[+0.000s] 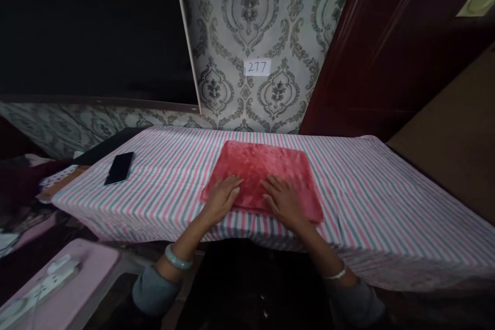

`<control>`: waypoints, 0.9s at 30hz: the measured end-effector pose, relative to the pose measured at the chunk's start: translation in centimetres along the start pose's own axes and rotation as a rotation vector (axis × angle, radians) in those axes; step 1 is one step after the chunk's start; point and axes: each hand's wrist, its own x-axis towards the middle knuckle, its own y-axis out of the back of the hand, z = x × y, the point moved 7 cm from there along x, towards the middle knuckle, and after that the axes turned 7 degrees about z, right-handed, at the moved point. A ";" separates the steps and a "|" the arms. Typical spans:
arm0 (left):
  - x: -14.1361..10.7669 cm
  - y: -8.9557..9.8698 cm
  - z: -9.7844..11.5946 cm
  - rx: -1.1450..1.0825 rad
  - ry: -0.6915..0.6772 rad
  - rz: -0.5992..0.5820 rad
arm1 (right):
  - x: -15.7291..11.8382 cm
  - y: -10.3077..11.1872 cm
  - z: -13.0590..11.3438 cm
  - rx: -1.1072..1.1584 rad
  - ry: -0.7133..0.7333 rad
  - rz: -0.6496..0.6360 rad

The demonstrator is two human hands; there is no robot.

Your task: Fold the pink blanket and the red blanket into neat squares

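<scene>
A red plush cloth (pixel 266 160), flat and roughly rectangular, lies on the striped tablecloth (pixel 166 165) near the table's front edge. What looks like a second layer shows along its front edge. My left hand (pixel 222 196) rests on its left front part, fingers stretched out and pointing inward. On the front middle, slightly right, my right hand (pixel 284 198) lies palm down with its fingers spread. Both hands press on the cloth's surface and grip nothing.
A dark phone (pixel 119 168) lies on the table's left side. Behind it hangs a large television (pixel 96 31). A paper marked 277 (pixel 257 67) is on the wall. At lower left, a power strip (pixel 42 289) sits on a pink stool (pixel 93 258). A brown panel (pixel 452 139) stands at right.
</scene>
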 end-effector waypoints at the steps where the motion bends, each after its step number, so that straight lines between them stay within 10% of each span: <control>1: 0.6 0.6 0.0 -0.061 -0.004 0.004 | 0.7 -0.2 -1.7 0.046 0.078 -0.020; 6: 4.6 0.5 -0.9 -0.106 -0.079 -0.082 | 3.6 -2.9 -7.6 0.111 0.331 -0.130; 14: 6.9 -3.4 -5.5 0.204 -0.265 -0.296 | 2.9 -5.7 -7.8 0.082 0.343 -0.126; 27: 15.9 -6.2 -11.1 0.370 0.051 -0.364 | 3.1 -6.0 -7.4 0.114 0.315 -0.149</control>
